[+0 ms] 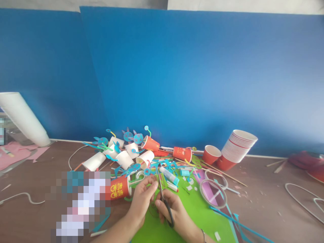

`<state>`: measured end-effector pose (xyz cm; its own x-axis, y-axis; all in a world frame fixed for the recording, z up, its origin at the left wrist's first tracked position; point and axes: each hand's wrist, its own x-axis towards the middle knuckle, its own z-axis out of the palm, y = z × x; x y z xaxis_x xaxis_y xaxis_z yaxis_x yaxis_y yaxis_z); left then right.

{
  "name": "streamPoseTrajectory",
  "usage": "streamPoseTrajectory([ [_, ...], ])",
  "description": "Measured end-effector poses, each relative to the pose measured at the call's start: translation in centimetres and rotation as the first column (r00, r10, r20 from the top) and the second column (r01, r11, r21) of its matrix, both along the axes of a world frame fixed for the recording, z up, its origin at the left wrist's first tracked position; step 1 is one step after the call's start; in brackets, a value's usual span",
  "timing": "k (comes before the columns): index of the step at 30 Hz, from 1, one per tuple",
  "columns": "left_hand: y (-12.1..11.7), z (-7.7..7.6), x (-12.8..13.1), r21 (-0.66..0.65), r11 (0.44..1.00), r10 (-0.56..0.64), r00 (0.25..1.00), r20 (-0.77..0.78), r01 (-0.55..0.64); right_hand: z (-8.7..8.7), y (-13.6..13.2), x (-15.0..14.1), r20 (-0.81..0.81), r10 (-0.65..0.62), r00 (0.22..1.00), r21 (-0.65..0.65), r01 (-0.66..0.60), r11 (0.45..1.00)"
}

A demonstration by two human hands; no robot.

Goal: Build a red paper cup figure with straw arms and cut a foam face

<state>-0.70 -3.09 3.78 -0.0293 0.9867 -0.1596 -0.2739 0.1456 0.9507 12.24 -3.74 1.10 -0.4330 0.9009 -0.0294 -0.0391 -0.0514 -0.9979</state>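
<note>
My right hand [172,207] is closed around scissors [162,192] with black handles, their blades pointing away from me and up. Close beside the blades, my left hand [144,197] has its thumb and fingers pinched together on what looks like a small piece of green paper [162,181]. Both hands are over a large green sheet [197,219]. Just beyond them lie a glue stick [169,175] and a white marker with a red end [173,186]. To the left of my left hand, a red paper cup [118,189] with yellow characters rests on its side.
White cups [94,162] and red cups lie at the back among blue paper animal heads [138,137], straws and scraps. A stack of cups [238,148] leans at right. Tape rings [213,194] lie on the sheet's right side. A white roll [24,118] leans far left.
</note>
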Motion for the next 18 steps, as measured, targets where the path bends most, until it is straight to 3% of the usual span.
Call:
streamPoseTrajectory([
  [18, 0.23, -0.57, -0.15, 0.020, 1.000, 0.020, 0.996, -0.086, -0.019, 0.20, 0.25, 0.27, 0.025, -0.016, 1.000, -0.051, 0.017, 0.999],
])
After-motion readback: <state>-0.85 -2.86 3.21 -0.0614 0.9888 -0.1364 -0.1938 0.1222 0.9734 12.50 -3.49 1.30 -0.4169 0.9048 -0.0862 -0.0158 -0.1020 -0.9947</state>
